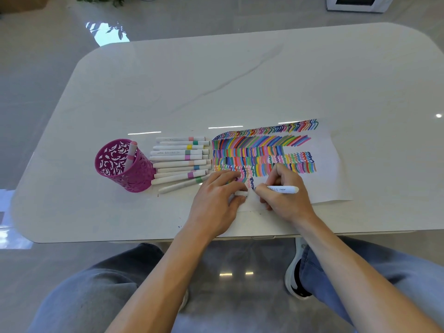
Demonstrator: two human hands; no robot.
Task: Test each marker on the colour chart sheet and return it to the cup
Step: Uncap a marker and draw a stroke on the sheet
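Far left of the fingers, purple mesh cup [140, 177] holds one pink marker [131, 154] upright; loose markers [179, 162] lie in a row between cup and left hand [215, 197]. Left fingers pinch a white cap [241, 193] on the chart sheet [332, 179]. Right hand [287, 200] grips a marker [281, 189], tip on the sheet just beside the cap.

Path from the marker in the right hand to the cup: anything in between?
Yes: the left hand, then the row of loose markers, lie between the marker and the pink cup; a lifted path looks clear.
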